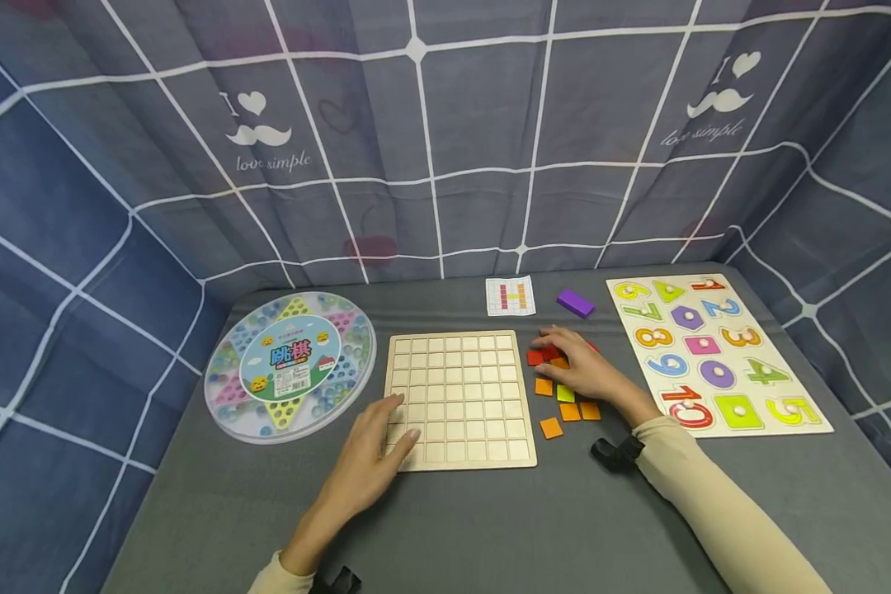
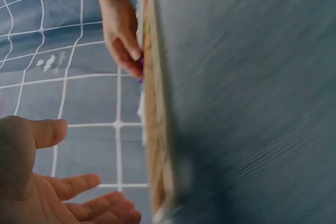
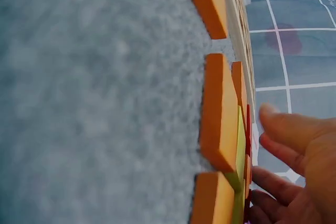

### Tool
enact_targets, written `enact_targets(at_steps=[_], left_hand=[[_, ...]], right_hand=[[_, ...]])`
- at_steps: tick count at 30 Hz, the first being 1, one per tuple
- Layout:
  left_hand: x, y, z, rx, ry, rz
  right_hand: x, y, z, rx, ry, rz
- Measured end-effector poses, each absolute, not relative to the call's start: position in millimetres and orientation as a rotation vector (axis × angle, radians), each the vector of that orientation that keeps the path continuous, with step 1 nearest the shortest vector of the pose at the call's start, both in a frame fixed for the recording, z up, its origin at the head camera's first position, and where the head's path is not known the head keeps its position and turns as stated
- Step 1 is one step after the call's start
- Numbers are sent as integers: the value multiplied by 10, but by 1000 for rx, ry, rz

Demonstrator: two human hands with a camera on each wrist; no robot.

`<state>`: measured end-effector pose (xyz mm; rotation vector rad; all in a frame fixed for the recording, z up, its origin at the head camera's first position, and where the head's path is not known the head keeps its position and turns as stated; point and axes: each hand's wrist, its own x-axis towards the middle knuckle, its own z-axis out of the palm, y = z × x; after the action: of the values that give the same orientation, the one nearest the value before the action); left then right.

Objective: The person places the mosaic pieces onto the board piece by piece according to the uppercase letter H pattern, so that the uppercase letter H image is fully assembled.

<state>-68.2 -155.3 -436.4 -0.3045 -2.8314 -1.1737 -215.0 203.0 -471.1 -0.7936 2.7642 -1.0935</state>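
Observation:
In the head view a square wooden grid board [image 1: 460,403] lies flat on the grey table. My left hand [image 1: 364,458] is at its left edge, fingers stretched forward and the thumb spread over the lower left squares. To the right of the board, my right hand [image 1: 582,369] reaches over a loose group of small square tiles, its thumb apart from the fingers. Among these are red tiles [image 1: 535,357], a yellow-green tile [image 1: 565,393] and several orange tiles [image 1: 551,427]. The right wrist view shows orange tiles [image 3: 218,111] close up, with the fingers [image 3: 275,184] beside the group's far end.
Behind the board lie a small printed pattern card [image 1: 510,296] and a purple block [image 1: 575,303]. A round board-game box [image 1: 219,412] stands at the left. On the right is a number and shape puzzle board [image 1: 638,301]. Checked cloth [image 1: 475,107] hangs around the table.

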Motion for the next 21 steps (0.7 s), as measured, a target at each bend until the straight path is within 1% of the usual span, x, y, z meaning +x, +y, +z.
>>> enact_targets(at_steps=[8,16,21], left_hand=[[-511,-1596,-4626,-288,-2829,-1176],[-537,-1666,-4907,-394,-2688,-1050],[-548,-1654,-4945,-381,-2659,-1026]], right_hand=[[-2204,2005,-4820,-790,2834,-1097],[-2225,1977,-4854,-741,2868,-1106],[-2208,1982,-4895,-724,2881,-1118]])
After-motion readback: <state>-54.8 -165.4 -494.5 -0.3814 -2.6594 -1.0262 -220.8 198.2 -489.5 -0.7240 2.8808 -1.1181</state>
